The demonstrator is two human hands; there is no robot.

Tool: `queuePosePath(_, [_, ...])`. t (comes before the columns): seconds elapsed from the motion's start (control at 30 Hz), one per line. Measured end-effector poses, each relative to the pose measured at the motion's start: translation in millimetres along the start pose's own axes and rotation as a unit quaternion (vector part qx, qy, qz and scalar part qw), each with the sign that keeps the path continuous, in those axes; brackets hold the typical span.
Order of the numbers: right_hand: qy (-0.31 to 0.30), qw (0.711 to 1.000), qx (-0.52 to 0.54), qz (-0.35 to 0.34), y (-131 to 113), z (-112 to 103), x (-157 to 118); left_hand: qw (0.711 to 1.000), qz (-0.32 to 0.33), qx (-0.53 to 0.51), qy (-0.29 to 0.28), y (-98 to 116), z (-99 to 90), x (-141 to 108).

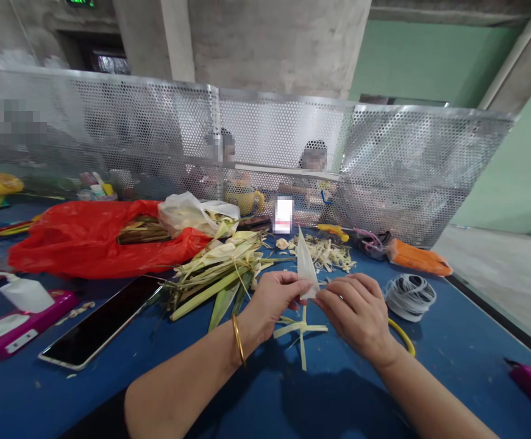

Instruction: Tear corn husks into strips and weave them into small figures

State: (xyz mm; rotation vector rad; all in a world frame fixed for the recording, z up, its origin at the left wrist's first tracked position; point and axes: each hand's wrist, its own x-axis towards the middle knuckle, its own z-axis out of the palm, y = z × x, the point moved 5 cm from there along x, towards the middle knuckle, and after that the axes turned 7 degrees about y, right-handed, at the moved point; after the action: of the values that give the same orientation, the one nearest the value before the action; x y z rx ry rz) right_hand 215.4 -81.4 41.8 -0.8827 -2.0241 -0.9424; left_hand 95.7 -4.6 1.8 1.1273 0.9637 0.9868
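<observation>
Between my two hands a pale, pointed corn husk (pixel 306 262) stands with its tip upward. My left hand (pixel 272 302) pinches its lower left side between thumb and fingers. At its lower right edge, the fingers of my right hand (pixel 356 311) are closed on it. Below, on the blue table, lies a small cross of pale husk strips (pixel 302 329). A heap of green and yellow husks (pixel 228 268) spreads to the left of my left hand, and a pile of thin pale scraps (pixel 331 253) sits behind the held piece.
A white spool of cord (pixel 410 297) and an orange packet (pixel 419 258) lie on the right. A black phone (pixel 103 320), a purple power strip (pixel 25 323) and a red plastic bag (pixel 82 238) are on the left. A perforated metal screen (pixel 278 134) stands behind; people sit beyond it.
</observation>
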Motion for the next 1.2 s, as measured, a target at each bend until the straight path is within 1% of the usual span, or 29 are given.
queuePosePath(0.13, [-0.001, 0.999, 0.015, 0.028, 4, 2, 1, 1.0, 0.004, 0.0, 0.016, 3, -0.5, -2])
queuePosePath(0.33, [-0.002, 0.998, 0.051, 0.041, 5, 4, 2, 1.0, 0.008, 0.005, -0.004, 1, 0.8, -2])
queuePosePath(0.4, [-0.001, 0.996, 0.061, 0.067, 6, 5, 1, 1.0, 0.007, 0.002, -0.005, -1, 0.6, -2])
queuePosePath(0.47, [-0.003, 0.989, 0.089, 0.117, 10, 7, -1, 1.0, 0.004, -0.008, -0.004, -2, 0.6, -2])
queuePosePath(0.53, [0.0, 0.973, 0.131, 0.19, 15, 11, -3, 1.0, 0.005, -0.015, -0.002, -2, 0.9, -2])
queuePosePath(0.57, [0.001, 0.96, 0.155, 0.231, 18, 13, -5, 1.0, 0.008, -0.013, -0.001, -1, 1.1, -2])
queuePosePath(0.63, [-0.003, 0.928, 0.212, 0.308, 23, 19, -9, 1.0, 0.021, -0.003, -0.003, 0, 2.0, -3])
queuePosePath(0.7, [-0.019, 0.889, 0.268, 0.371, 26, 25, -12, 0.999, 0.036, 0.01, -0.003, 2, 2.7, -3])
queuePosePath(0.77, [-0.039, 0.855, 0.3, 0.422, 28, 30, -15, 0.999, 0.048, 0.02, 0.001, 3, 2.8, -2])
queuePosePath(0.8, [-0.046, 0.843, 0.304, 0.441, 29, 31, -16, 0.998, 0.05, 0.024, 0.004, 4, 2.7, -2])
queuePosePath(0.87, [-0.051, 0.83, 0.305, 0.465, 29, 32, -18, 0.998, 0.048, 0.028, 0.01, 4, 2.8, -2])
queuePosePath(1.0, [-0.037, 0.823, 0.309, 0.475, 29, 32, -19, 0.999, 0.035, 0.016, 0.016, 3, 4.4, -2])
queuePosePath(1.1, [-0.033, 0.819, 0.309, 0.482, 29, 32, -20, 0.999, 0.037, 0.006, -0.002, 2, 7.5, -4])
queuePosePath(1.2, [-0.028, 0.808, 0.322, 0.493, 29, 33, -20, 0.999, 0.043, 0.005, -0.013, 1, 8.1, -5])
